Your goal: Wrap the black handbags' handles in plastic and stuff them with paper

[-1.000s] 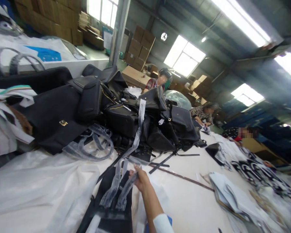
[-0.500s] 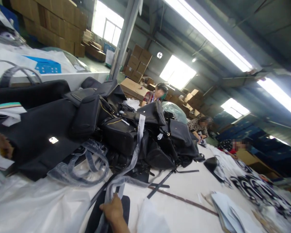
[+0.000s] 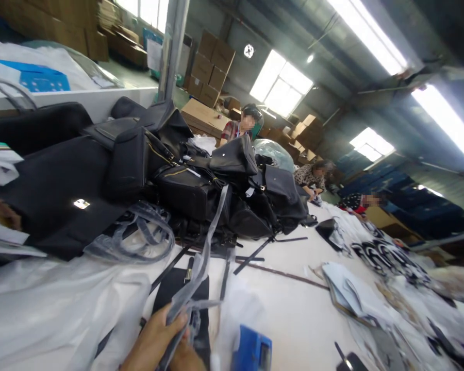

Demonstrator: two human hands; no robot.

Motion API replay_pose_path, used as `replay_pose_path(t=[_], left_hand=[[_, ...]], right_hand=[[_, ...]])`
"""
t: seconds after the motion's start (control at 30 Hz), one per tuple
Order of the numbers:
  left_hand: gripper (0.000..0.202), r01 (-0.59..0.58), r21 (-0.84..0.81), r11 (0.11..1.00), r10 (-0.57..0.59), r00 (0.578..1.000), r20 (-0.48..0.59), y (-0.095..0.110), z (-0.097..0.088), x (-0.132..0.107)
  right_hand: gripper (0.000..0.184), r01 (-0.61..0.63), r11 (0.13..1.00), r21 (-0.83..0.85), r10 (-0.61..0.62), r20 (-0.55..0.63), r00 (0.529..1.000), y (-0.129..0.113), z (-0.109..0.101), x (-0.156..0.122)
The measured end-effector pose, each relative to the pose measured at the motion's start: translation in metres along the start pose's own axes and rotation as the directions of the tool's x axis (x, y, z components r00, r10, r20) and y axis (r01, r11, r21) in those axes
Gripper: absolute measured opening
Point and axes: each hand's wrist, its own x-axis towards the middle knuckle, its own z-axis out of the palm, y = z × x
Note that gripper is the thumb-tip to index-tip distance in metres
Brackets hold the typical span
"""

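Note:
At the bottom edge my left hand [image 3: 152, 337] is closed on a black strap in clear plastic wrap [image 3: 201, 263]. The strap runs up from the hand to the heap of black handbags [image 3: 185, 190]. Beside it only a small part of my right hand [image 3: 189, 360] shows, close against the same strap, with its fingers hidden. A flat black bag piece [image 3: 178, 288] lies under the strap on the white table [image 3: 294, 309].
A crumpled clear plastic sheet [image 3: 54, 304] covers the near left. A blue object [image 3: 251, 353] sits by my hands. Papers [image 3: 348, 296] and printed pieces [image 3: 386, 257] lie to the right. Three other people work at the far end. Cardboard boxes [image 3: 211, 72] are stacked behind.
The hand on the wrapped strap has come down and left toward me, drawing the strap tauter. A second hand and a blue object have entered at the bottom. The view has shifted.

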Motion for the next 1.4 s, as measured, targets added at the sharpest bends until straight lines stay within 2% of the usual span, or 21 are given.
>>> replay_pose_path(t=[0.07,0.1,0.13,0.2,0.23,0.27,0.33,0.4,0.47,0.53,0.6,0.67,0.7,0.73,0.8,0.83,0.9,1.0,1.17,1.3,1.4], left_hand=[[0.040,-0.050,0.032,0.998,0.051,0.998,-0.036,0.002,0.004,-0.015],[0.036,-0.084,0.075,0.994,0.087,0.996,-0.036,0.001,0.006,-0.024],[0.032,-0.113,0.133,0.985,0.115,0.993,-0.009,-0.001,0.008,-0.033],[0.026,-0.197,0.280,0.940,0.172,0.979,0.113,-0.008,0.017,-0.052],[0.022,-0.271,0.361,0.893,0.210,0.957,0.199,-0.014,0.022,-0.061],[0.020,-0.357,0.442,0.823,0.246,0.925,0.289,-0.020,0.027,-0.070],[0.018,-0.508,0.590,0.628,0.269,0.853,0.448,-0.035,0.035,-0.086],[0.021,-0.563,0.693,0.450,0.213,0.822,0.529,-0.045,0.036,-0.100],[0.021,-0.567,0.724,0.394,0.151,0.817,0.557,-0.049,0.029,-0.111],[0.018,-0.585,0.675,0.450,0.165,0.797,0.580,-0.048,0.015,-0.121],[0.035,-0.573,0.613,0.543,0.220,0.802,0.555,-0.047,-0.005,-0.126],[0.046,-0.435,0.612,0.660,0.237,0.894,0.381,-0.051,-0.026,-0.124],[0.046,-0.312,0.617,0.723,0.214,0.949,0.231,-0.056,-0.035,-0.121],[0.045,-0.173,0.603,0.779,0.167,0.984,0.066,-0.062,-0.043,-0.116],[0.052,0.055,0.529,0.847,0.045,0.984,-0.174,-0.076,-0.054,-0.103],[0.056,0.120,0.488,0.864,-0.014,0.976,-0.215,-0.083,-0.058,-0.097],[0.060,0.185,0.426,0.885,-0.113,0.975,-0.190,-0.092,-0.059,-0.085],[0.057,0.252,0.397,0.882,-0.210,0.966,-0.147,-0.096,-0.056,-0.072],[0.047,0.301,0.374,0.877,-0.242,0.950,-0.196,-0.101,-0.050,-0.059],[0.041,0.298,0.228,0.927,-0.283,0.954,-0.099,-0.096,-0.047,-0.070],[0.040,0.284,0.129,0.950,-0.281,0.959,-0.037,-0.086,-0.047,-0.088]], right_hand=[[0.050,-0.028,0.982,0.187,0.032,-0.019,0.999,0.003,-0.010,-0.015],[0.057,-0.048,0.940,0.338,0.058,-0.018,0.998,0.003,-0.016,-0.021],[0.061,-0.076,0.850,0.521,0.090,-0.003,0.996,0.001,-0.022,-0.025],[0.063,-0.125,0.570,0.812,0.144,0.051,0.988,-0.008,-0.032,-0.027],[0.061,-0.135,0.444,0.886,0.167,0.066,0.984,-0.015,-0.036,-0.025],[0.058,-0.127,0.365,0.923,0.197,0.057,0.979,-0.022,-0.040,-0.023],[0.049,-0.087,0.300,0.950,0.260,0.006,0.966,-0.034,-0.048,-0.021],[0.037,-0.050,0.317,0.947,0.266,-0.038,0.963,-0.037,-0.057,-0.025],[0.030,-0.024,0.359,0.933,0.261,-0.075,0.963,-0.029,-0.062,-0.039],[0.030,-0.065,0.469,0.881,0.321,-0.101,0.942,-0.011,-0.058,-0.060],[0.031,-0.212,0.653,0.727,0.416,-0.110,0.902,0.012,-0.044,-0.082],[0.029,-0.333,0.829,0.448,0.438,-0.152,0.886,0.031,-0.023,-0.100],[0.026,-0.340,0.897,0.282,0.402,-0.198,0.894,0.039,-0.012,-0.107],[0.023,-0.329,0.937,0.116,0.348,-0.245,0.905,0.043,-0.003,-0.113],[0.020,-0.299,0.940,-0.164,0.232,-0.331,0.914,0.043,0.010,-0.122],[0.019,-0.300,0.916,-0.265,0.195,-0.358,0.913,0.040,0.014,-0.126],[0.018,-0.323,0.863,-0.387,0.170,-0.380,0.909,0.030,0.017,-0.132],[0.015,-0.324,0.827,-0.460,0.166,-0.351,0.922,0.015,0.019,-0.142],[0.018,-0.292,0.842,-0.453,0.136,-0.346,0.928,0.015,0.027,-0.152],[0.020,-0.295,0.867,-0.401,0.127,-0.395,0.910,0.023,0.024,-0.160],[0.021,-0.241,0.897,-0.371,0.089,-0.382,0.920,0.024,0.018,-0.168]])
